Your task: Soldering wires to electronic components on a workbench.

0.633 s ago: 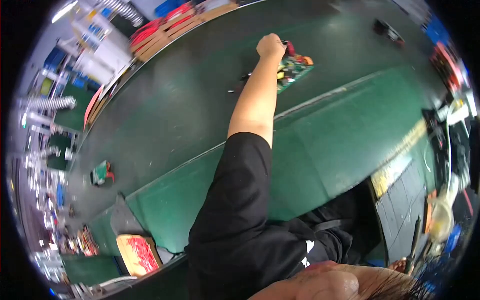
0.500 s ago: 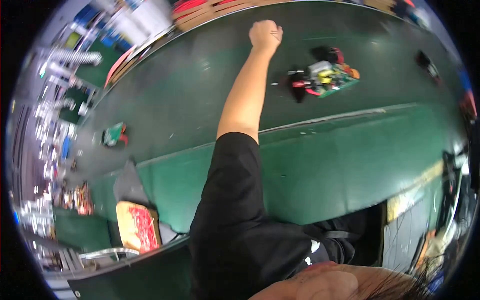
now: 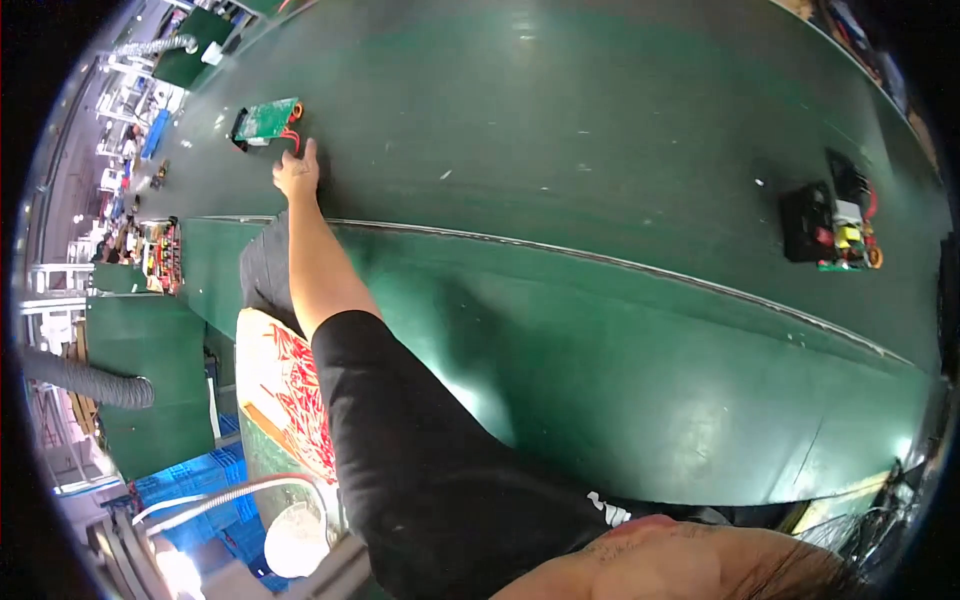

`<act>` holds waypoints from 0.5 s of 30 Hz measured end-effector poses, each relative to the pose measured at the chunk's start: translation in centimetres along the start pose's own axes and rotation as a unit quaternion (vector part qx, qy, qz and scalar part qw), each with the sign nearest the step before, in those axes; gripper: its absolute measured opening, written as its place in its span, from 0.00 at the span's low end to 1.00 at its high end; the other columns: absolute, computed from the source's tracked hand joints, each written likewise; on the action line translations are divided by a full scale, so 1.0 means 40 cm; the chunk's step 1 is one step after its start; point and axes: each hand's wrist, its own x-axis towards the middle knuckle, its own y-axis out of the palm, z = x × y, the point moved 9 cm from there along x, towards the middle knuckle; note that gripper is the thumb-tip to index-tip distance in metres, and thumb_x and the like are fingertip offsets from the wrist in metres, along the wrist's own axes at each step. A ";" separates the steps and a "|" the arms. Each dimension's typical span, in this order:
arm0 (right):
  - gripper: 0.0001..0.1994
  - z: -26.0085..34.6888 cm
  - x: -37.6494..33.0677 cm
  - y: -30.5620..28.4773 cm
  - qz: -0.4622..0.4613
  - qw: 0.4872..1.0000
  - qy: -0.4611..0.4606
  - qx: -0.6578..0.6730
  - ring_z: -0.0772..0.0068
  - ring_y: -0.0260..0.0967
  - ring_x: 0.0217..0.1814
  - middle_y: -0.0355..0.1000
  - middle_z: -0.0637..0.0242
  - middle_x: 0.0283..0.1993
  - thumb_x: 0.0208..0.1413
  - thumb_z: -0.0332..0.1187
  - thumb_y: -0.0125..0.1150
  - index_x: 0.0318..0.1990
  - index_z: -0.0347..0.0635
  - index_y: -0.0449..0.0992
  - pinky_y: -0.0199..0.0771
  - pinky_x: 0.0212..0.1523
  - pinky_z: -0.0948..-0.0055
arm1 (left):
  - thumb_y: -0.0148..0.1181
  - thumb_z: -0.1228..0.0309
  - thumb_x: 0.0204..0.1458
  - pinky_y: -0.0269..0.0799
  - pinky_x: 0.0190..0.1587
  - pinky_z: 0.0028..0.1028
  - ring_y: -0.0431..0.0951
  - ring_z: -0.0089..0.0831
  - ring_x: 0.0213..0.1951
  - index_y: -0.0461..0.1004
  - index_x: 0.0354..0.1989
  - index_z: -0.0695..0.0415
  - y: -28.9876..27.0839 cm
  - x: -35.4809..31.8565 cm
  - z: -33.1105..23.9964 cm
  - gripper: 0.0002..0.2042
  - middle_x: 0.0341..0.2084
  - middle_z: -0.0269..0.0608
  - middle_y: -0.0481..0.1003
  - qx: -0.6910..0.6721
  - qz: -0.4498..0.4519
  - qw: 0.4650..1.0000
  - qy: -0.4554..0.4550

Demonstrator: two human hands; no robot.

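Observation:
My left hand (image 3: 297, 178) reaches out over the dark green work surface (image 3: 520, 130) at far left, back upward, with thumb and fingers apart. Just beyond its fingertips lies a green circuit board (image 3: 265, 120) with red wires, a copper-coloured ring part and a black end piece. The wires curve down close to the thumb; whether skin touches them I cannot tell. A second circuit board assembly (image 3: 848, 237), with black blocks, yellow and white parts and a red wire, rests at the right. My right hand is out of the picture.
A raised seam (image 3: 560, 245) separates the far surface from the nearer green ledge (image 3: 640, 350). Beside my left arm stands an open cardboard box (image 3: 258, 350) of red pieces, with dark grey cloth (image 3: 265, 265) behind it. A lit lamp (image 3: 297, 540) and blue crates (image 3: 190, 485) are lower left.
The view has swung left. My left hand, a fist out over the surface before, has opened and moved left to the wired circuit board. The second assembly now appears further right.

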 end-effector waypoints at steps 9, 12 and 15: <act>0.16 -0.135 0.078 0.327 0.034 0.998 0.007 -0.049 0.77 0.67 0.25 0.73 0.61 0.32 0.61 0.41 0.45 0.44 0.36 0.70 0.64 0.20 0.83 | 0.45 0.36 0.46 0.44 0.61 0.51 0.58 0.41 0.62 0.62 0.57 0.19 0.052 0.214 0.098 0.26 0.59 0.26 0.64 -0.024 0.071 0.995 -0.066; 0.17 -0.146 0.138 0.391 0.027 0.997 -0.003 -0.066 0.78 0.67 0.26 0.73 0.62 0.33 0.61 0.41 0.45 0.45 0.36 0.70 0.64 0.20 0.83 | 0.55 0.48 0.46 0.54 0.56 0.42 0.67 0.35 0.53 0.70 0.50 0.31 0.097 0.202 0.059 0.20 0.51 0.27 0.71 -0.173 0.019 0.983 -0.053; 0.17 -0.077 0.162 0.346 -0.026 0.995 -0.050 -0.080 0.78 0.67 0.26 0.73 0.62 0.33 0.61 0.42 0.45 0.45 0.36 0.70 0.63 0.20 0.83 | 0.66 0.75 0.44 0.70 0.43 0.22 0.76 0.23 0.35 0.79 0.36 0.65 0.133 0.121 -0.005 0.11 0.35 0.39 0.79 -0.531 -0.074 0.839 -0.090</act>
